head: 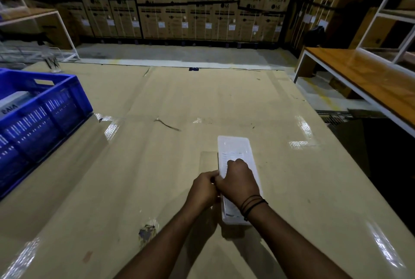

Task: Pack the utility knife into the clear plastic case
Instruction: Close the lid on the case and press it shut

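The long, clear plastic case with rounded corners lies flat on the cardboard-covered counter, its length running away from the person. Both hands work at the case's left long edge, near its middle. The left hand has its fingers pinched together at that edge, apparently on the rim, though what exactly sits between the fingertips cannot be told. The right hand, with dark cord bands at the wrist, rests curled on top of the case, knuckles up, pressing down; its grip is narrow, closed over the case's top face.

The utility knife itself cannot be made out. A dark strip shows through the plastic at the case's near end, under the right wrist, but whether that is the knife is unclear.

Judging from the pose, the step in hand is closing or snapping the case's left edge. To do it well, the right hand should keep the case pinned flat to the counter so it does not skid, while the left hand works along the rim from the middle toward each end, pressing until the two halves seat evenly. Thin plastic like this probably flexes, so firm, short presses beat one hard squeeze. A blue slatted plastic crate stands well to the left of the case, clear of the work.
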A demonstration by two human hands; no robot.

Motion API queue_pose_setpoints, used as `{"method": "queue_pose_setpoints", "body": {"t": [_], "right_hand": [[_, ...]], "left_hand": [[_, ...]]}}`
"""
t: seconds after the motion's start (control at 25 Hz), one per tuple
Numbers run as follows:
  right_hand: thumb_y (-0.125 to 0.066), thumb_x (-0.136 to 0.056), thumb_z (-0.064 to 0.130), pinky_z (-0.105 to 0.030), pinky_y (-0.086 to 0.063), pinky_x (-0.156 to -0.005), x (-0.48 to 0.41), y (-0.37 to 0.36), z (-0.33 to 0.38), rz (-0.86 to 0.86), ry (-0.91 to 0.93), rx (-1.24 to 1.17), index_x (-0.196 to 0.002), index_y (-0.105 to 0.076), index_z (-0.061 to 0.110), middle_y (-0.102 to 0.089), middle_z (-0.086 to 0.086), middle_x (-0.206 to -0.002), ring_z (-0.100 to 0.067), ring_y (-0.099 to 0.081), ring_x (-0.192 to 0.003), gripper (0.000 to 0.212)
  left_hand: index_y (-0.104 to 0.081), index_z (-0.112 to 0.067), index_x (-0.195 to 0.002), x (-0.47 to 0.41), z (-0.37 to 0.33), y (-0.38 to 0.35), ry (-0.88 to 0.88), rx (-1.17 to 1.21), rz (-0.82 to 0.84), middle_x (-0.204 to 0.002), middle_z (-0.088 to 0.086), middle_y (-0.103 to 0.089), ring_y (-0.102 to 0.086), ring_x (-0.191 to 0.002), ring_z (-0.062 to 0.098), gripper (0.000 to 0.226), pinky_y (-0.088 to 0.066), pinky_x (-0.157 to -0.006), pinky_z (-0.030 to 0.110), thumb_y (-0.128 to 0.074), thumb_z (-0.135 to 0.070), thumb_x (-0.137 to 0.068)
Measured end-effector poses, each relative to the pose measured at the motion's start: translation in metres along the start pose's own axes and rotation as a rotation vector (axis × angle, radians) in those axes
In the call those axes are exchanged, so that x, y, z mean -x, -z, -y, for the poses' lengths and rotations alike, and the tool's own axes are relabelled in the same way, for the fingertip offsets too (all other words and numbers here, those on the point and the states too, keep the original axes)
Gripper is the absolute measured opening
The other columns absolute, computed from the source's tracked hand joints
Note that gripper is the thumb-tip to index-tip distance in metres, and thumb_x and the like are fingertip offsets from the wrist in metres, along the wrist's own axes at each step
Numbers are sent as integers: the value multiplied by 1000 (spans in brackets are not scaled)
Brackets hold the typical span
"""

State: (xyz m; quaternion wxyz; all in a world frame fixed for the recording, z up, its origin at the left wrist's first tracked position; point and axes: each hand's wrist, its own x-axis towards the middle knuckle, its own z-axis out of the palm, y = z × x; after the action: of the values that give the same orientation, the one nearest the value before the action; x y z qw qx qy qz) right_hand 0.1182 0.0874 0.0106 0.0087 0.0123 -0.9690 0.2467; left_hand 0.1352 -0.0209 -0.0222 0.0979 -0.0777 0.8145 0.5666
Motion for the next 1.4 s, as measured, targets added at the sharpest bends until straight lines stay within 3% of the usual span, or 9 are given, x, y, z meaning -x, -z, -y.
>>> {"method": "queue_pose_setpoints", "body": {"t": [0.12,0.2,0.28,0.4,0.64,0.8,0.96,1.24,1.4], "right_hand": [[-56,-87,29,-22,-26,-51,1,-7,-5,37,-65,-71,-66,-42,16,-55,-9,-86,-25,-52,-72,28],[-56,-87,25,-19,-28,-51,1,-6,-7,64,-59,-90,-66,-45,17,-58,-10,-87,-25,-52,-73,25],[-59,-87,20,-23,-49,-71,2,0,-11,63,-25,-139,-92,-70,8,-71,-14,-95,-28,-65,-91,17],[-64,-86,14,-22,-47,-88,9,14,-31,-47,-48,-223,-117,-73,10,-76,-8,-103,-21,-69,-99,32],[-77,-83,23,-25,-40,-75,36,27,-86,-109,-192,-226,-109,-67,15,-64,-6,-93,-16,-58,-82,29],[-78,-84,30,-30,-50,-53,56,30,-102,39,-370,-469,-92,-67,12,-68,-7,-76,-22,-64,-61,22],[-72,-88,46,-29,-45,-42,76,32,-112,165,-459,-628,-66,-58,9,-65,-11,-55,-27,-63,-46,45],[-70,-89,46,-25,-36,-40,86,25,-114,244,-474,-879,-71,-58,6,-60,-13,-61,-23,-54,-46,46],[-70,-90,40,-25,-36,-39,84,22,-115,258,-478,-940,-75,-55,6,-58,-12,-60,-21,-52,-47,40]], "left_hand": [[-81,-26,-95,-3,6,-1,20,92,4,-98,9,-80,-79,-88,28,39,-68,-79,49,-50,-2,-97],[-79,-28,-92,-2,4,-1,44,145,-5,-97,10,-81,-79,-85,26,39,-68,-80,47,-50,-5,-102],[-79,-19,-104,2,5,1,71,200,2,-97,12,-80,-79,-83,28,30,-66,-76,42,-50,-11,-105],[-78,-15,-111,11,13,4,125,276,54,-100,14,-82,-80,-91,35,21,-66,-84,51,-60,-20,-104],[-77,-10,-110,39,24,0,191,357,150,-99,15,-83,-80,-86,30,18,-67,-79,46,-76,-15,-92],[-76,-4,-111,57,25,2,238,464,186,-86,17,-76,-70,-65,28,23,-60,-58,38,-79,-7,-88],[-76,-4,-112,65,32,1,231,451,145,-84,12,-75,-71,-68,29,25,-61,-65,35,-81,-7,-88],[-76,-3,-111,66,36,-1,243,477,117,-94,24,-79,-71,-76,33,26,-60,-80,48,-82,-5,-86],[-75,-5,-113,66,35,0,241,470,135,-92,21,-80,-73,-75,31,29,-60,-63,33,-83,-6,-85]]}}
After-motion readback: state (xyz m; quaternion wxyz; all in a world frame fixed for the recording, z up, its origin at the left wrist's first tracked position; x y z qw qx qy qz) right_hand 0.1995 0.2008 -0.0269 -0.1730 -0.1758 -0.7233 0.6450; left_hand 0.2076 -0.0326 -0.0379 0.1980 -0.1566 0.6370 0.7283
